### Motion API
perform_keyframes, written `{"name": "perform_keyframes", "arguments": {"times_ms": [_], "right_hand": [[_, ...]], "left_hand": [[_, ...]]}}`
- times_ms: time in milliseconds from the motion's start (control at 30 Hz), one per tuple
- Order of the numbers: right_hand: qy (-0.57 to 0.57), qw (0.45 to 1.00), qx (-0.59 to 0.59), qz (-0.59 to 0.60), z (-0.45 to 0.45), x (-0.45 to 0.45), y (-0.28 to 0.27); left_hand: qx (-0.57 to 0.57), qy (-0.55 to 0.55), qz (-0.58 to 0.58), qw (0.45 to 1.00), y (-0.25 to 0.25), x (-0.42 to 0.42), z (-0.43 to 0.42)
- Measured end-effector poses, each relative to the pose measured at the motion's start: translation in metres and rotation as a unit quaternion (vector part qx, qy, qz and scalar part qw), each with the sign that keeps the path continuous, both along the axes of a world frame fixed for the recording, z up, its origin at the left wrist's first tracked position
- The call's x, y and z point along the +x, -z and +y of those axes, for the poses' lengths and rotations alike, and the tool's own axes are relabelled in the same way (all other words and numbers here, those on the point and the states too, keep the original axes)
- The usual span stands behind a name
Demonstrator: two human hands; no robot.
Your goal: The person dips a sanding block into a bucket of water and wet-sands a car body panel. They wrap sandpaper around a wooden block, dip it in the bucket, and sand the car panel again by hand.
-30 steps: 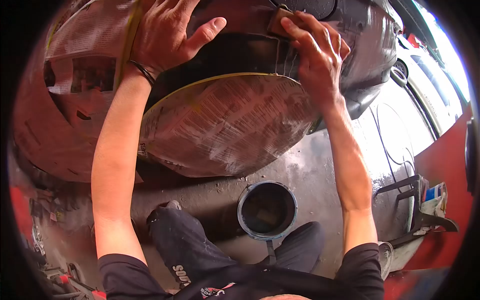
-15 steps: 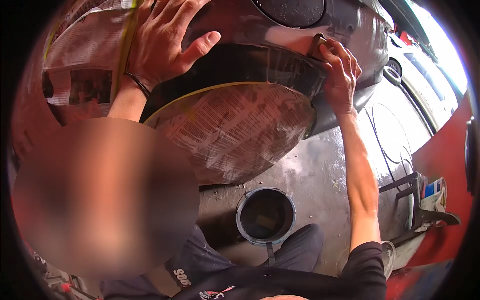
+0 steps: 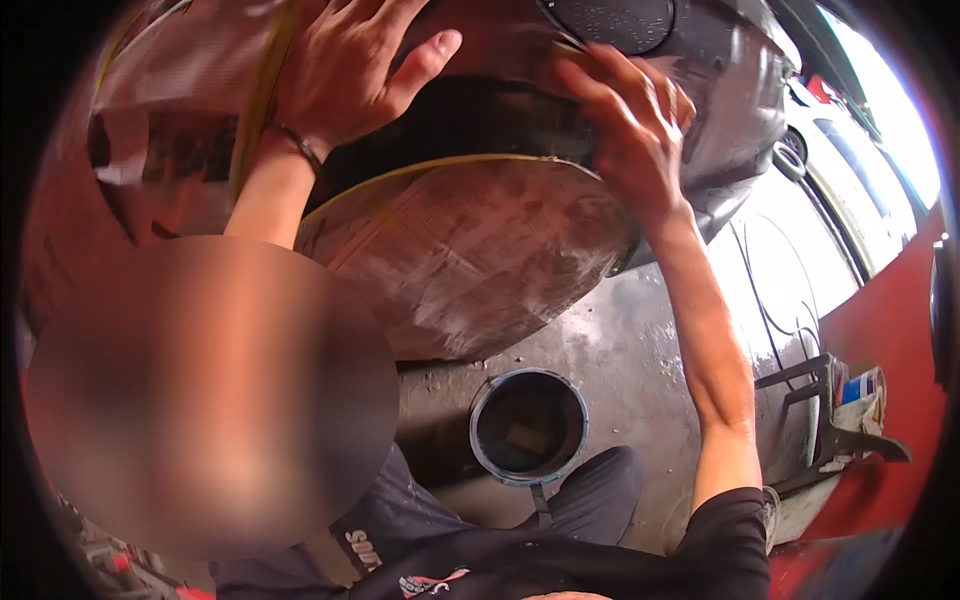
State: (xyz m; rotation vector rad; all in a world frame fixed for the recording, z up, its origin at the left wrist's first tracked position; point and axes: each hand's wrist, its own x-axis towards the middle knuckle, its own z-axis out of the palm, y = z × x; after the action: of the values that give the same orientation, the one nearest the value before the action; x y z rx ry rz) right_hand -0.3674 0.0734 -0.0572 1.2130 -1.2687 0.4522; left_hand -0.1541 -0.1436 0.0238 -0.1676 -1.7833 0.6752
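My left hand (image 3: pixel 355 75) lies spread on the dark car body panel (image 3: pixel 470 115), thumb stretched out, beside a yellow tape strip and newspaper masking (image 3: pixel 190 90). My right hand (image 3: pixel 640 120) is on the same panel, below the round cap (image 3: pixel 615 20), its fingers curled over a sanding block (image 3: pixel 568 55) that is blurred and mostly hidden. Below both hands, newspaper (image 3: pixel 470 250) edged with yellow tape covers the rounded wheel-arch area.
A bucket (image 3: pixel 478 462) of dark liquid stands on the floor between my knees. At the right are a black stand (image 3: pixel 825 410), a can (image 3: pixel 862 385), a cable (image 3: pixel 765 310) and a white car (image 3: pixel 850 170). A blurred disc covers the lower left.
My right hand slid right with the block by the middle frame, then came back left. My left hand stays spread on the panel. The view shifted slightly.
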Motion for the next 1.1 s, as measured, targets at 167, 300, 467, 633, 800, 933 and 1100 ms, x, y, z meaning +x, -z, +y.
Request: {"name": "perform_keyframes", "arguments": {"times_ms": [167,300,467,633,800,933,1100], "right_hand": [[-0.094,0.99,0.103,0.036,-0.036,0.037,-0.015],[-0.104,0.979,0.172,-0.019,-0.063,0.006,0.087],[0.03,0.891,0.404,-0.204,-0.032,0.018,0.287],[0.284,0.67,0.604,-0.324,0.064,0.082,0.424],[0.331,0.48,0.737,-0.341,0.111,0.151,0.513],[0.282,0.508,0.711,-0.397,0.13,0.16,0.537],[0.21,0.651,0.38,-0.622,0.128,0.158,0.313]], "left_hand": [[0.015,-0.004,0.022,1.0,0.021,-0.009,-0.027],[0.035,-0.02,0.068,0.997,0.06,-0.013,-0.07],[0.091,-0.045,0.079,0.992,0.096,0.006,-0.126],[0.086,0.05,0.105,0.99,0.054,-0.037,-0.074],[0.067,0.094,0.087,0.989,0.03,-0.044,-0.032],[0.036,0.101,0.05,0.993,0.028,-0.03,-0.029],[0.004,0.033,0.02,0.999,0.013,0.007,-0.004]]}}
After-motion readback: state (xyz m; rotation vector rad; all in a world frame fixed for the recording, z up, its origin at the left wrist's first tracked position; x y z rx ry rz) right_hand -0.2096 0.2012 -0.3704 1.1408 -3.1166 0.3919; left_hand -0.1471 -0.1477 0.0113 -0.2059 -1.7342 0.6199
